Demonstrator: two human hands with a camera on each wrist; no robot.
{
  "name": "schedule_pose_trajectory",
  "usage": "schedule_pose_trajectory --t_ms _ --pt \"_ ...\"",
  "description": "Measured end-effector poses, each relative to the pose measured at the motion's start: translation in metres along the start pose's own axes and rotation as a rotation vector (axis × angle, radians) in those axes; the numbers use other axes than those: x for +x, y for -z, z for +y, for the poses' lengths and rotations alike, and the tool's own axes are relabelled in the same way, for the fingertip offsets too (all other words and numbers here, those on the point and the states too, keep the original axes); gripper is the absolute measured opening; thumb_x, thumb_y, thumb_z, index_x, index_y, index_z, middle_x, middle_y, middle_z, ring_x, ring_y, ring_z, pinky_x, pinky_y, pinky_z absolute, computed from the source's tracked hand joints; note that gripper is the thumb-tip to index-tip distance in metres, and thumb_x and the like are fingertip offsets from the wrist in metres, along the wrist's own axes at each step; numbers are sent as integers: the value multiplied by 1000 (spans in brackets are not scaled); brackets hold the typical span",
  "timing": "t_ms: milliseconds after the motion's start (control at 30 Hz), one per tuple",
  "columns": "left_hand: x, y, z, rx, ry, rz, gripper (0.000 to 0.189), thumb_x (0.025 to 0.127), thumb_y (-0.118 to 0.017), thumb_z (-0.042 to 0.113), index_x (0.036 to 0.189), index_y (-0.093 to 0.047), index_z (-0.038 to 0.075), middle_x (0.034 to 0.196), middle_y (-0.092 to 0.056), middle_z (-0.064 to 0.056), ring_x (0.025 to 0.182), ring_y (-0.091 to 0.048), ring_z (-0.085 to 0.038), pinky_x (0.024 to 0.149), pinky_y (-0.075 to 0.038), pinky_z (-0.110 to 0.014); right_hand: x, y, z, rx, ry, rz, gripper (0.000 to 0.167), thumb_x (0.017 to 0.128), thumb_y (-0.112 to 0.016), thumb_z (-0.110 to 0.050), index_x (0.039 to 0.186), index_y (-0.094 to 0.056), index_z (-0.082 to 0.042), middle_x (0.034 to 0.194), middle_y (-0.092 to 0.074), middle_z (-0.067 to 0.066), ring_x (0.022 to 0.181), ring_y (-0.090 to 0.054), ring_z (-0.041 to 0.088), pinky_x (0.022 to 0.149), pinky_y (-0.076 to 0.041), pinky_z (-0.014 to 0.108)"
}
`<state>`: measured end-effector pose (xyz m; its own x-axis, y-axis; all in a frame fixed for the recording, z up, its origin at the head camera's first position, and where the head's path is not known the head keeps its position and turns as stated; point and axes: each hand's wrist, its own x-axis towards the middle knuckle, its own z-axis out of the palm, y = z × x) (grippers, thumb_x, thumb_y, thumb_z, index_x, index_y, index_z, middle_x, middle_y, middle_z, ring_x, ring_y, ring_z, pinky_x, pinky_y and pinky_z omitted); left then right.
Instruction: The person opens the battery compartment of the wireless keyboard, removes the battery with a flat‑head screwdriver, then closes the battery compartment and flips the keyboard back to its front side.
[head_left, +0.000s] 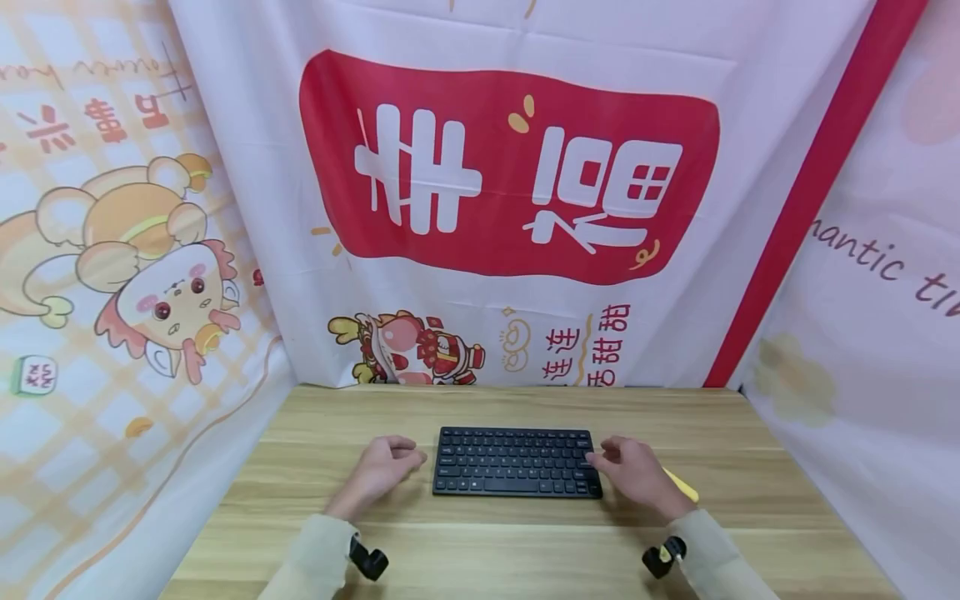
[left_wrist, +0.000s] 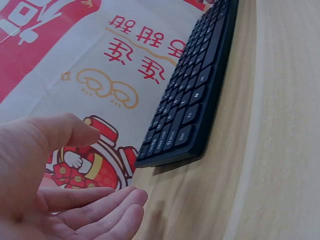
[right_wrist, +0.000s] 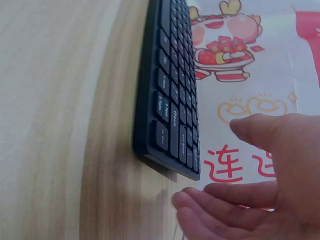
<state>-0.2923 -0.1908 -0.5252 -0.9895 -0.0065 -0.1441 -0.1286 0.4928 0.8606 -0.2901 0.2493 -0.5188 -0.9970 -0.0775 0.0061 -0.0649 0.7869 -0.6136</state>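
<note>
- Black keyboard (head_left: 517,461) lies flat, centred on the wooden table (head_left: 525,550); placed square to the person, so both hands flank it evenly.
- Left hand (head_left: 381,471) just beside its left end; fingers relaxed, loosely spread, holding nothing.
- Right hand (head_left: 636,473) at its right end; fingers loose, empty; contact with the keys uncertain.
- Yellow object (head_left: 681,485) partly hidden behind the right hand.
- Printed red-and-white banners (head_left: 510,175) enclose the table on three sides.

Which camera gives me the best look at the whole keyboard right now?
The head view: the black keyboard lies whole on the wooden table, between the left hand and right hand. The left wrist view shows only its left end at a steep angle, the right wrist view its right end.
</note>
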Motion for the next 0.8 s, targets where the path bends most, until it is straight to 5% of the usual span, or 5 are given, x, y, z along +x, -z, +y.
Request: schedule_pose_trajectory --t_ms 400,667,800 --pt "10 -22 3 19 54 -31 56 88 -85 32 130 -67 0 115 -76 -10 100 -71 -20 83 -62 -37 6 -5 6 106 -105 -25 36 102 -70 -33 114 -75 0 94 -74 5 85 -64 17 71 -56 32" --pt "19 -30 8 84 85 -12 50 87 -86 33 122 -69 1 114 -73 -11 99 -65 -24 81 -58 -38 16 -13 5 129 -143 -19 41 99 -73 -37 114 -75 1 101 -72 9 87 -61 19 69 -54 29" --pt "24 -36 9 113 66 -2 45 85 -87 30 115 -70 1 110 -71 -12 96 -62 -25 79 -56 -37 23 -18 6 111 -155 -23 32 98 -74 -36 100 -76 -4 84 -66 3 76 -57 17 61 -45 25"
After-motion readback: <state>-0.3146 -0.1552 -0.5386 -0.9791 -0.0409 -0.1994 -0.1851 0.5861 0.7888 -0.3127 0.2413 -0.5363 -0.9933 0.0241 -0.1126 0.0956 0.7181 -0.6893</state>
